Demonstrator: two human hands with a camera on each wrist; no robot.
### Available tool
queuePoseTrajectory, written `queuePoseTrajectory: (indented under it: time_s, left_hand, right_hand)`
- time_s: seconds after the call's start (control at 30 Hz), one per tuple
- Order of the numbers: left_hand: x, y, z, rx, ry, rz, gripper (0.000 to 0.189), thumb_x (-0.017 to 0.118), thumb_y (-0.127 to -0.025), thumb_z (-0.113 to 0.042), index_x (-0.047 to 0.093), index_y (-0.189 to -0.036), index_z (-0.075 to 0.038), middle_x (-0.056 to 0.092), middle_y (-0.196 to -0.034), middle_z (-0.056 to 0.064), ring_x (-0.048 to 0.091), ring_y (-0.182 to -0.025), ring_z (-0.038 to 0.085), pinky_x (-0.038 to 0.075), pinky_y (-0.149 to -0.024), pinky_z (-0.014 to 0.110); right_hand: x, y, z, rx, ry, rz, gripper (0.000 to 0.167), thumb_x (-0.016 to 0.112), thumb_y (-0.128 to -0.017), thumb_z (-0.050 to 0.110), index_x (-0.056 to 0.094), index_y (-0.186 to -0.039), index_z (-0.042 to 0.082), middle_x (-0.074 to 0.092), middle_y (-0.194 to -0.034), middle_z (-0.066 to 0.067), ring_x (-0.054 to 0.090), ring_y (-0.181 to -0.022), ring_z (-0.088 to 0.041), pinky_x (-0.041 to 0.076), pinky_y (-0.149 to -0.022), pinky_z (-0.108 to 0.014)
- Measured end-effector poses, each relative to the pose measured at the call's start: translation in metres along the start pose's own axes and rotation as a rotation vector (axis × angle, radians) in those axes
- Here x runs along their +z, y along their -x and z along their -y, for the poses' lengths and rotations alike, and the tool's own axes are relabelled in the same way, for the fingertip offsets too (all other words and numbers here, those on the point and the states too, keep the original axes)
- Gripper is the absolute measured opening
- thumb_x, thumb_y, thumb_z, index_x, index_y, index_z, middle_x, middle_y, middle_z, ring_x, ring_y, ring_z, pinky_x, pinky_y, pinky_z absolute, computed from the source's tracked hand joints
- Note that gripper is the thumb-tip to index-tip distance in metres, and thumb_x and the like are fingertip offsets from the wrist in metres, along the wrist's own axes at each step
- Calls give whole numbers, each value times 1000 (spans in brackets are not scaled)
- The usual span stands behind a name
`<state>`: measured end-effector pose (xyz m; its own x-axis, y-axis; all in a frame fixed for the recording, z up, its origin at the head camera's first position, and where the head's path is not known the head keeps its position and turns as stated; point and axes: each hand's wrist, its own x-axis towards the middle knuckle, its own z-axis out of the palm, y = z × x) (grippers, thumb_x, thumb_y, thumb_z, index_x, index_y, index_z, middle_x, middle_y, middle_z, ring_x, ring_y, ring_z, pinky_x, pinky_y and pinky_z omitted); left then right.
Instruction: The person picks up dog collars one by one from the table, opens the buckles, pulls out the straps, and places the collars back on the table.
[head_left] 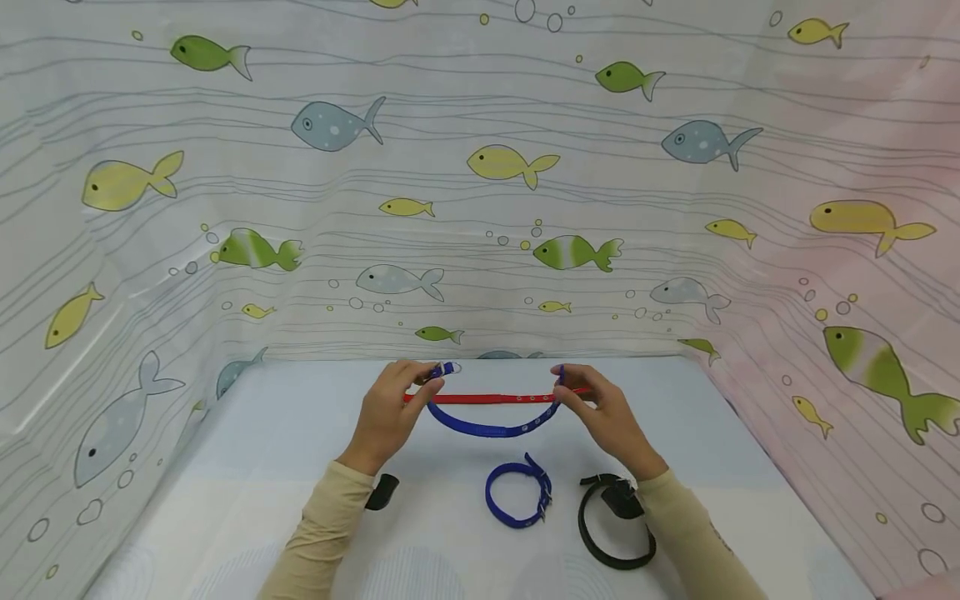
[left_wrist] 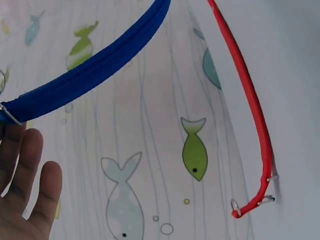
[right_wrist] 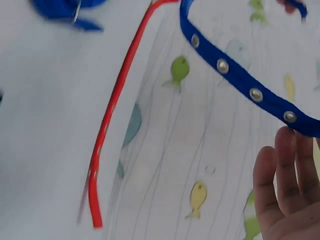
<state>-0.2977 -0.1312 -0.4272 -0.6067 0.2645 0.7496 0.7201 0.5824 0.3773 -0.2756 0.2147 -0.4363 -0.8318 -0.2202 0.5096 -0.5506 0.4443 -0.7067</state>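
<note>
**Two hands, one blue strap slung between them**

The left hand (head_left: 392,414) pinches the buckle end of a blue strap (head_left: 480,429) between thumb and fingers; the right hand (head_left: 602,406) pinches its eyelet end the same way. Between the hands the strap sags in a shallow curve – metal-rimmed holes toward the right hand, ring and buckle at the left. In both wrist views, the fingers that show extend rather than curl.

Just beyond the hands a red strap (head_left: 480,399) lies stretched across the bench (head_left: 712,454), its ends partly hidden behind them. On the person's side of the hands, between the forearms, rests a blue buckled loop (head_left: 489,493); near the right forearm lies a black loop (head_left: 592,551) – partly covered by something black at the wrist.
</note>
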Motion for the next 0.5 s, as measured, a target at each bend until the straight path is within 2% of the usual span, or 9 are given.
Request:
queuePoseTrajectory:
  time_s: [0.17, 0.33, 0.5]
  left_hand:
    - [-6, 0, 20, -18, -54, 27, 40, 80, -90, -18, 68, -127, -10, 69, -107, 0, 63, -97, 18, 56, -79, 39]
    - [-7, 1, 40, -58, -123, 138, 47, 79, -91, -16, 63, -135, -13, 70, -108, 2, 65, -96, 19, 55, -74, 37]
    - [-6, 6, 54, -45, -172, 228, 51, 81, -88, -14, 64, -136, -15, 72, -103, 3, 66, -87, 21, 55, -72, 38]
  right_hand:
    - [-20, -3, -19, 95, 78, -16, 30, 65, -101, 32, 61, -130, 25, 69, -115, 9, 64, -106, -10, 54, -91, -36]
    - [-32, -5, -35, 155, 127, 11, 32, 68, -99, 33, 58, -129, 26, 71, -113, 7, 66, -102, -13, 55, -89, -40]
    - [-38, -5, -46, 216, 176, 59, 27, 74, -95, 27, 62, -119, 21, 73, -105, 3, 68, -96, -18, 56, -83, -41]
